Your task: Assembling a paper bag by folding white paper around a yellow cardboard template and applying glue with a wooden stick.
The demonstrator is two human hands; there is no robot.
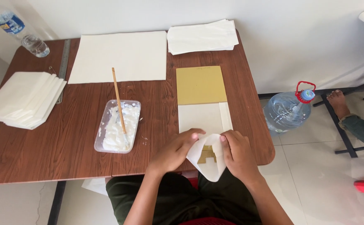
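A brown wooden desk (65, 137) fills the head view. Both grips pinch a folded white paper (207, 160) at its near edge: left hand (177, 151), right hand (237, 152). Left of the grip sits a paste tray (117, 126); beyond, a yellow board (200, 85).

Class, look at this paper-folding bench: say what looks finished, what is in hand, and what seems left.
Looks done: a stack of folded white pieces lies at the table's left, and paste is mixed in the plastic tray with a stick. In hand: the left hand and right hand fold white paper over the yellow board. Left: the large sheet and the paper pile lie unfolded.
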